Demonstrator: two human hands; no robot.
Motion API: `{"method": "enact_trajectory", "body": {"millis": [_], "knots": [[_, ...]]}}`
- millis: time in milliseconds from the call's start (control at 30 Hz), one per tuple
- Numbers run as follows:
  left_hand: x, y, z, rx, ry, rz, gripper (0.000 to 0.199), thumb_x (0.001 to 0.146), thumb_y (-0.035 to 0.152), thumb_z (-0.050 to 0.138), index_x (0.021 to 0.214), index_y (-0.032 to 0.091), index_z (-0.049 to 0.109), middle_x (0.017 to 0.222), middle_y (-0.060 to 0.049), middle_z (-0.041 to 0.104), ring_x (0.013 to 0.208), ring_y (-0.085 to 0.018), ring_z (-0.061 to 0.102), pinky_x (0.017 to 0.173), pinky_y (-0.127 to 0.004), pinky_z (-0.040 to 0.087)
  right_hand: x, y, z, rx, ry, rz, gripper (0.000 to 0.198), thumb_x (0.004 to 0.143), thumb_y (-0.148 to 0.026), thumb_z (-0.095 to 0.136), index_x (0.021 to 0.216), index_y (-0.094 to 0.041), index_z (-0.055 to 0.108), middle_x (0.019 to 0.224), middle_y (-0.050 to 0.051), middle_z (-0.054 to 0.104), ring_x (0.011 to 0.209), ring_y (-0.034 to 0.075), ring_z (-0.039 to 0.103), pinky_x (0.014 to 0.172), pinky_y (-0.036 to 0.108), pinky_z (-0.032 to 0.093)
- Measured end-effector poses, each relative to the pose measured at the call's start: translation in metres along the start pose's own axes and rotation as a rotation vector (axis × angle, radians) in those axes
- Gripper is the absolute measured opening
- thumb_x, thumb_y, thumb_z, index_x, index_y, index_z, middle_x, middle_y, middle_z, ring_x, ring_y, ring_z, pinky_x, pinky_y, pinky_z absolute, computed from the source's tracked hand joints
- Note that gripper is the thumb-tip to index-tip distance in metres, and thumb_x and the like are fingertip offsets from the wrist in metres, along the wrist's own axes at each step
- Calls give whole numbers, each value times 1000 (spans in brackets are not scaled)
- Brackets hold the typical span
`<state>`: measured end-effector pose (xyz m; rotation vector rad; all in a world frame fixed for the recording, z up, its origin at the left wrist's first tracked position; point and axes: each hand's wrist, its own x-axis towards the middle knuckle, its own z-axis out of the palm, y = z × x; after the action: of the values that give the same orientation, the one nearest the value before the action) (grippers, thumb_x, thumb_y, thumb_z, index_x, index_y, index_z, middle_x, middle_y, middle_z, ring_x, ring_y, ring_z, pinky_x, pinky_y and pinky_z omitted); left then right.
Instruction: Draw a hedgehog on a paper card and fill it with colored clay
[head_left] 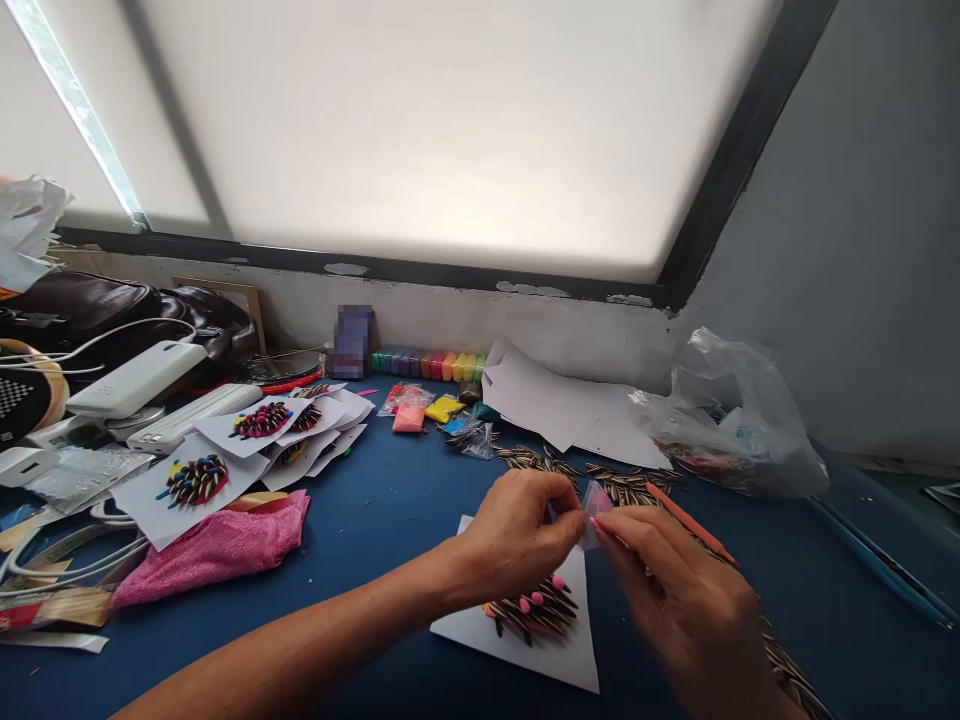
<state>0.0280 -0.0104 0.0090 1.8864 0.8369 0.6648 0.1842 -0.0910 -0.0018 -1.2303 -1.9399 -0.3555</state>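
Observation:
My left hand (521, 515) is closed in a pinch on the edge of a small clear plastic bag (596, 500) with pink clay inside. My right hand (679, 575) meets it from the other side, thumb and forefinger pinched on a bit of pink clay at the bag. Beneath both hands lies a white paper sheet (577, 665). On it, striped sunflower seeds (540, 620) stick out of a clay shape dotted with pink balls; my left hand and forearm hide part of it.
Loose seeds (626, 485) and an orange stick-like tool (690, 522) lie beyond my right hand. Farther back are clay packets (444, 408), blank paper (555, 395) and a crumpled plastic bag (742, 430). Leftward are finished-looking seed pictures (199, 480), a pink cloth (217, 550) and white power banks (139, 378).

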Motion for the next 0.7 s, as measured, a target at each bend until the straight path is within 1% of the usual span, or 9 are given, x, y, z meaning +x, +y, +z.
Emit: {"method": "enact_trajectory", "body": {"millis": [67,133,200,333,400,500,567,633,700], "knots": [[-1,1,1,10,-24,-14,16,78,23,54,68,15,64,55,1,54,54,-10,46,51,-22,30,0,-4,-2,33,10,61,16,91,-14,56,101,-25,62,84,2,73,69,14,70,63,23,55],[-2,2,2,-1,-41,-20,15,78,23,55,69,15,64,55,1,54,54,-10,47,51,-21,30,1,-7,-3,43,3,65,17,91,-14,57,101,-26,61,78,0,72,60,12,68,58,21,53],[-2,3,1,-15,-40,-26,15,78,22,54,69,14,63,55,2,54,55,-10,47,51,-21,30,4,-8,-4,23,8,-12,19,90,-11,55,102,-25,61,80,1,74,63,13,71,61,22,55],[-2,5,-3,-9,-77,-51,16,78,21,52,69,14,63,56,1,55,54,-10,47,49,-21,30,9,-5,-3,-38,2,-177,19,91,-9,53,103,-22,59,97,7,77,82,16,74,75,25,57],[-1,5,-4,-38,-108,-63,16,78,22,51,71,14,63,58,1,56,55,-11,50,50,-21,32,8,-1,-3,-114,-13,-188,16,93,-11,52,105,-20,58,96,8,77,76,15,74,70,24,55],[1,1,-6,-140,-126,-86,15,78,24,51,72,15,62,65,0,59,59,-12,56,53,-21,39,5,3,0,-214,-39,-173,10,96,-14,51,99,-18,60,81,5,76,58,13,68,58,24,49],[2,-2,-5,-163,-116,-78,14,78,25,52,72,15,61,69,-1,61,62,-13,58,55,-22,41,3,5,3,-249,-77,-164,16,98,-16,48,92,-18,63,75,3,74,54,12,65,57,24,45],[3,-3,-4,-104,-79,-31,14,79,23,51,70,15,60,67,0,59,62,-12,55,56,-22,39,1,5,5,-299,-95,-148,23,99,-18,45,89,-18,65,77,4,74,57,12,66,57,24,43],[3,-4,-2,-2,-30,38,16,80,21,50,67,16,57,62,1,55,60,-11,48,55,-21,35,-1,5,7,-361,-99,-136,26,100,-19,44,93,-16,69,77,4,74,55,13,65,55,25,41]]}}
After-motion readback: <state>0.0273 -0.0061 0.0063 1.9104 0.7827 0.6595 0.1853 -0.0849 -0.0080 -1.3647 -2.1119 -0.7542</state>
